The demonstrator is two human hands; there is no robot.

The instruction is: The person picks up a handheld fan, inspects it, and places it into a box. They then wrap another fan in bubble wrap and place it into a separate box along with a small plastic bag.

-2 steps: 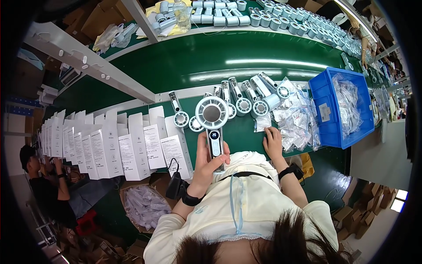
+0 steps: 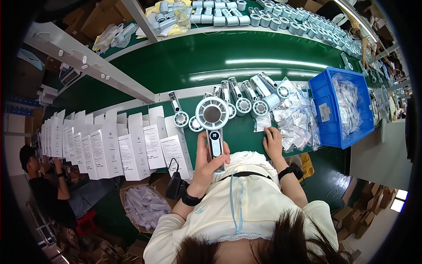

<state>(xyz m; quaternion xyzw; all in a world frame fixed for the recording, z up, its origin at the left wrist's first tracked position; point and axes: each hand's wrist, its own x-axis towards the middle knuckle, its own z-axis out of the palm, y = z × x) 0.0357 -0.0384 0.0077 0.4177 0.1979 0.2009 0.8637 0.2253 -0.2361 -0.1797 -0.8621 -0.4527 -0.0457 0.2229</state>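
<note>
Virtually no change is seen vs. the earlier frame: the same grip is kept & nothing on the table has been visibly shifted.

Counts: 1 handheld fan w/ a pale-blue ring-shaped head, grey centre & slim handle w/ a lit display (image 2: pixel 214 137) is held. On the green table (image 2: pixel 244 134), 8 handles can be counted among the similar pale-blue and silver ring-headed fans (image 2: pixel 243 105), laid in a loose row. 1 blue rectangular plastic crate (image 2: pixel 329 132), partly filled w/ bagged items, is stood at right. A row of upright white printed cardboard boxes (image 2: pixel 103 152) is stood at left, prob. a dozen or more, tho the far end is crowded & blurred. 1 heap of small clear plastic packets (image 2: pixel 294 119) is piled just left of the crate.

The held fan's handle is clamped in the left hand (image 2: pixel 204 165), thumb across its front; the head is pointed away from the body, beyond the fingers. The right hand (image 2: pixel 273 143) is rested on the table edge, nothing gripped, fingers slightly apart, just beside the packets. The held fan is positioned to its left, well apart.
</note>
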